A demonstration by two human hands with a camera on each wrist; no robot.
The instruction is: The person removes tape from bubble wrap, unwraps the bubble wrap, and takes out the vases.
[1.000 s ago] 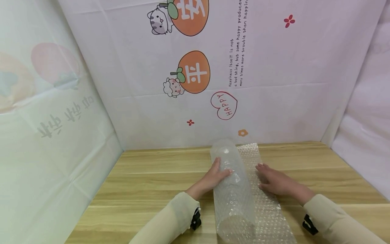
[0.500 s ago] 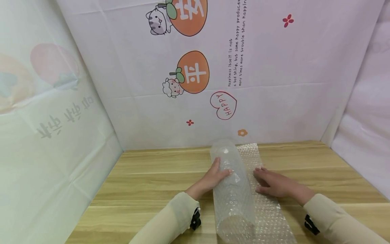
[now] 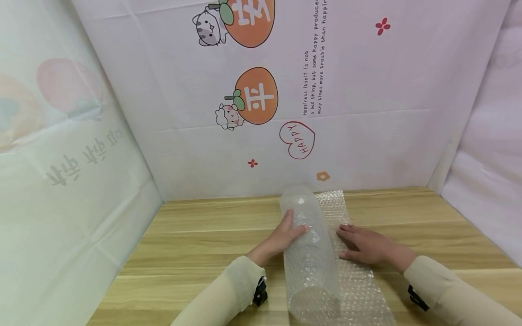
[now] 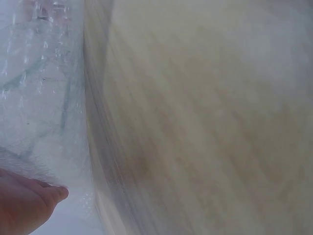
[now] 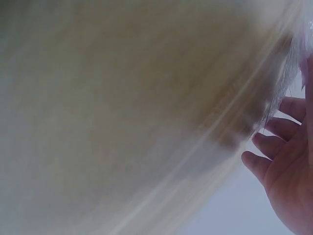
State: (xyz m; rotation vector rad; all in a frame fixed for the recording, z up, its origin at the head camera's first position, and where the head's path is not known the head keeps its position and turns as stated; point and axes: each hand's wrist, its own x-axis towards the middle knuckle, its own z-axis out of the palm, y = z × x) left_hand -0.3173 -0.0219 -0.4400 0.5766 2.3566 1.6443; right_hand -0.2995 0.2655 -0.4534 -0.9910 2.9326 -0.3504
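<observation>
Head view has a roll of bubble wrap lying lengthwise on a wood-grain table, its loose sheet flat along the right side. Left hand rests on the roll, thumb and one finger spread apart; can't tell about the other fingers. Right hand is at the sheet's edge, thumb away from the fingers, and the right wrist cam shows those slightly spread. Backdrop cloth has sideways print: "Happiness itself is not a bad thing, but some happy producer", cut off there, plus "HAPPY" inside a red heart and 平 on an orange fruit.
</observation>
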